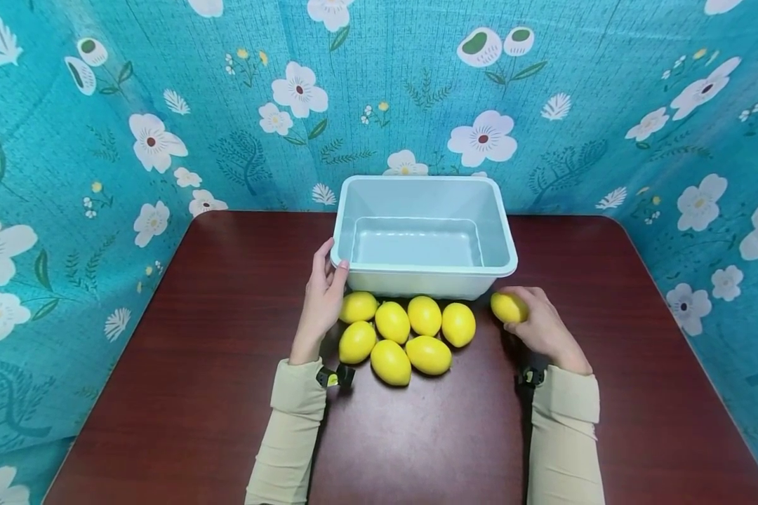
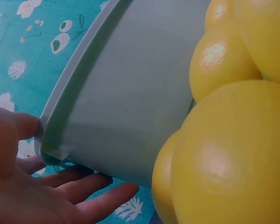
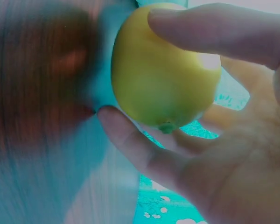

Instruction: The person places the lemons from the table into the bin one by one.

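Note:
In my right hand (image 1: pixel 543 326) is a yellow lemon (image 1: pixel 509 307), held between thumb and fingers close over the table, right of the bin. The right wrist view shows the lemon (image 3: pixel 165 70) with its green stem end facing down. My left hand (image 1: pixel 322 301) grips the front left corner of a pale blue plastic bin (image 1: pixel 423 270), thumb at the rim (image 2: pixel 60 107) and fingers along the outside. The inside of the bin is bare. Several more lemons (image 1: pixel 392 322) lie bunched in two rows against the bin's front, beside my left hand.
A dark red-brown wooden table (image 1: pixel 215 337) carries everything. Behind it and at both sides hangs a turquoise floral cloth (image 1: pixel 385 84), close to the bin's back edge. Each wrist wears a small dark camera (image 1: pixel 344 376).

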`<action>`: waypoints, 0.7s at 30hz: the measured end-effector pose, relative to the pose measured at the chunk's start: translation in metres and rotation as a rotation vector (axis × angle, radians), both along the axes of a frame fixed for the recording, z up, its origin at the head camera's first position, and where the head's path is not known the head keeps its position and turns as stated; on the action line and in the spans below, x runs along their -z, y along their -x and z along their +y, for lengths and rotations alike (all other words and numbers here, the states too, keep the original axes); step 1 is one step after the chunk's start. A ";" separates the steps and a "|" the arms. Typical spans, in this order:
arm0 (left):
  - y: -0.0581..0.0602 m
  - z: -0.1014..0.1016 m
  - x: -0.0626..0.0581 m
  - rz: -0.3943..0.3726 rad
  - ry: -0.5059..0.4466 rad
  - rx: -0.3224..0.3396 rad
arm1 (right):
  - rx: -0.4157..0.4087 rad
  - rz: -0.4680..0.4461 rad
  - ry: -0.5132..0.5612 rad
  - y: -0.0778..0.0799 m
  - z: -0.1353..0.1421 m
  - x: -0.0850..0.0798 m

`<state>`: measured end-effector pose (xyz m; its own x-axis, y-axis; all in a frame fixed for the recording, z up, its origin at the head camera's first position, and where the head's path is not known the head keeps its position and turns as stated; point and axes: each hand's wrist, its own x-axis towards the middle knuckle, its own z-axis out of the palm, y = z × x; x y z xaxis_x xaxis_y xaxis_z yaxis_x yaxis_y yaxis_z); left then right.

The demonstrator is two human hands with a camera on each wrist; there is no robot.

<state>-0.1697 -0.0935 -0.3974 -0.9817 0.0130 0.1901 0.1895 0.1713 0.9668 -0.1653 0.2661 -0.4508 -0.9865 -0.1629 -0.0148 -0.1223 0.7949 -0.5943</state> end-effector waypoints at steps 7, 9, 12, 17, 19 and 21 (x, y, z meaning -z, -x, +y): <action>-0.001 0.000 -0.001 0.013 0.015 -0.006 | 0.018 0.044 0.024 -0.001 0.000 -0.002; -0.001 0.000 -0.001 0.017 0.016 -0.006 | 0.018 0.059 0.029 -0.001 0.000 -0.002; -0.001 0.000 -0.001 0.019 0.018 -0.004 | 0.012 0.095 0.040 0.000 0.000 -0.003; 0.000 0.000 0.000 0.013 0.014 -0.005 | 0.021 0.153 0.059 0.000 0.000 -0.004; 0.001 0.001 0.001 0.010 0.002 -0.010 | 0.040 0.162 0.067 0.000 0.000 -0.006; 0.003 0.001 0.004 0.007 -0.018 -0.019 | 0.062 0.172 0.076 -0.001 0.000 -0.007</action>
